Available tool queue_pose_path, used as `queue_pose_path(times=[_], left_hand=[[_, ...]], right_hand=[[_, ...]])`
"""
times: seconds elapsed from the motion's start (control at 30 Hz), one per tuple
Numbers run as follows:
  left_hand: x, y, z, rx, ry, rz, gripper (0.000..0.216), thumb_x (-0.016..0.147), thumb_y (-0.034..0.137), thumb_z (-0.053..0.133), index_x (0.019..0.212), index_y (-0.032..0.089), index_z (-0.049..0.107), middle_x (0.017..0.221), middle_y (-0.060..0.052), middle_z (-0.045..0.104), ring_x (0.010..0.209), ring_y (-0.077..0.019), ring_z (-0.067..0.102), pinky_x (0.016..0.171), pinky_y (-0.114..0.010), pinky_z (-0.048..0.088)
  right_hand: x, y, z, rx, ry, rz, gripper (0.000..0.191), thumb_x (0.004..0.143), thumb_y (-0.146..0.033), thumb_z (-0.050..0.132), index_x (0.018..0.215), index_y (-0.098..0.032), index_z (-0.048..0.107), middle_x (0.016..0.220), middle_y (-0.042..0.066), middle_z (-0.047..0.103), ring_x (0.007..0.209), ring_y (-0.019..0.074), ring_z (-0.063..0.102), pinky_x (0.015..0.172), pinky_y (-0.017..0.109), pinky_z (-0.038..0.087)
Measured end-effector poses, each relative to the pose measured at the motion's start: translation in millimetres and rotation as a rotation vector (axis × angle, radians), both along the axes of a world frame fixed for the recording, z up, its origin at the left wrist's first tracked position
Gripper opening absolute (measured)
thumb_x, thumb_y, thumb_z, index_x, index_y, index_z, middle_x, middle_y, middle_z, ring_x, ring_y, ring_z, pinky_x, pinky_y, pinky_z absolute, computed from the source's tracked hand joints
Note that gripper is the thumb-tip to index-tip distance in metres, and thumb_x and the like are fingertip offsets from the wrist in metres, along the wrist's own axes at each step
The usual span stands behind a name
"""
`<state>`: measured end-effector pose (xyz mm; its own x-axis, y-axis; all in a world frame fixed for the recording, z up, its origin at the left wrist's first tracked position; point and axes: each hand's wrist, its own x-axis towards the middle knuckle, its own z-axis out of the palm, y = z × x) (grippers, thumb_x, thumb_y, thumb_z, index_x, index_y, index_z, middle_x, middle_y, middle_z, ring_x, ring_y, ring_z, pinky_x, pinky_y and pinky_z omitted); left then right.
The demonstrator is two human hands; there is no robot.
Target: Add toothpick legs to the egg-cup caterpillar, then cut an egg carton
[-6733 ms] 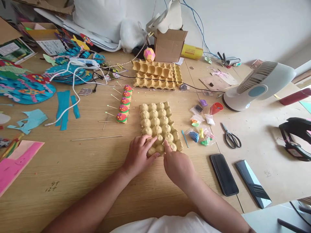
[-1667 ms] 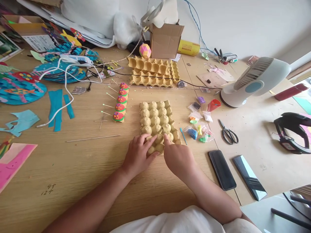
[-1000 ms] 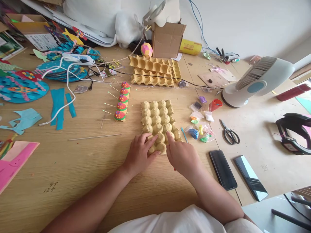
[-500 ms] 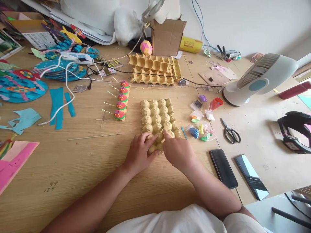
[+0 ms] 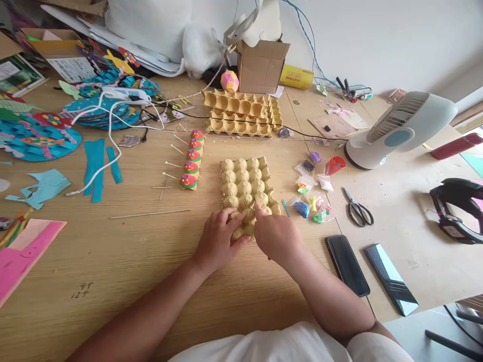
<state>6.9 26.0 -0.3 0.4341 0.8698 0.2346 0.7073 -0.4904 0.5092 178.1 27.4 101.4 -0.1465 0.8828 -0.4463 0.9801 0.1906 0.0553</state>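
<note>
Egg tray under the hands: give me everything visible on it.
The egg tray looks like yellowish-tan moulded pulp with a rough, grainy surface. It lies flat on the wooden table, domed bumps facing up in regular rows, long side running away from the person. Its edges are scalloped. The near end is covered: the left hand rests over the near-left corner, and the right hand has a fingertip on a bump at the near right. The far end is bare and nothing sits on it.

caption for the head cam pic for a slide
Left hand and right hand rest on the near end of an upturned egg tray on a wooden table beside painted cups.
</note>
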Motion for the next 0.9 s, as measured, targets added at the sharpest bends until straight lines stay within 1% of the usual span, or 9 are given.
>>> queue_pose_path(times=[0.07,0.2,0.33,0.5,0.67,0.8,0.9], left_hand=[[0.1,0.0,0.3,-0.005,0.007,0.000,0.056,0.089,0.046,0.066,0.141,0.029,0.055,0.135,-0.011,0.051,0.120,-0.0321,0.050,0.102,-0.053,0.046],[0.5,0.0,0.6,-0.011,0.011,0.008,0.056,0.089,0.044,0.066,0.141,0.028,0.055,0.135,-0.012,0.050,0.119,-0.0319,0.050,0.102,-0.052,0.046],[0.5,0.2,0.5,-0.004,0.021,0.001,0.055,0.089,0.046,0.065,0.139,0.026,0.057,0.135,-0.012,0.050,0.119,-0.0322,0.050,0.102,-0.052,0.046],[0.4,0.2,1.2,-0.010,0.017,0.002,0.055,0.090,0.045,0.066,0.141,0.029,0.054,0.134,-0.011,0.051,0.120,-0.0313,0.049,0.103,-0.051,0.045],[0.0,0.1,0.5,-0.004,0.005,0.006,0.056,0.088,0.046,0.068,0.140,0.028,0.056,0.136,-0.011,0.049,0.121,-0.0323,0.049,0.103,-0.051,0.045],[0.0,0.3,0.4,-0.015,-0.002,0.009,0.056,0.088,0.046,0.067,0.141,0.030,0.055,0.134,-0.010,0.051,0.121,-0.0314,0.050,0.104,-0.051,0.045],[0.0,0.9,0.7,-0.011,-0.004,-0.001,0.057,0.088,0.047,0.067,0.140,0.028,0.056,0.134,-0.011,0.050,0.121,-0.0317,0.049,0.104,-0.051,0.045]], right_hand=[[2.1,0.9,0.4,0.010,-0.001,0.015,0.069,0.092,-0.021,0.046,0.157,-0.002,0.030,0.100,0.020,0.077,0.087,0.0273,0.074,0.064,0.034,0.053],[4.0,1.5,1.6,0.002,-0.010,0.013,0.069,0.092,-0.017,0.043,0.158,-0.002,0.029,0.088,0.016,0.078,0.081,0.0278,0.074,0.061,0.034,0.052],[3.2,1.2,0.3,0.049,-0.004,-0.023,0.064,0.096,-0.022,0.041,0.157,-0.004,0.033,0.088,0.016,0.077,0.081,0.0284,0.075,0.060,0.034,0.052],[4.0,-2.1,-2.3,0.040,-0.008,-0.011,0.062,0.098,-0.024,0.035,0.158,-0.006,0.031,0.085,0.016,0.077,0.079,0.0283,0.074,0.063,0.034,0.052],[2.0,0.5,-2.0,0.056,0.001,-0.042,0.062,0.098,-0.024,0.038,0.157,-0.006,0.032,0.089,0.016,0.078,0.084,0.0279,0.075,0.063,0.033,0.052],[2.3,-3.9,-2.8,0.033,-0.016,-0.019,0.064,0.097,-0.022,0.037,0.158,-0.006,0.029,0.088,0.017,0.078,0.081,0.0278,0.074,0.064,0.034,0.052],[1.2,-4.9,-5.5,0.026,-0.014,-0.014,0.067,0.095,-0.022,0.041,0.158,-0.004,0.028,0.088,0.017,0.078,0.082,0.0282,0.074,0.065,0.034,0.053]])
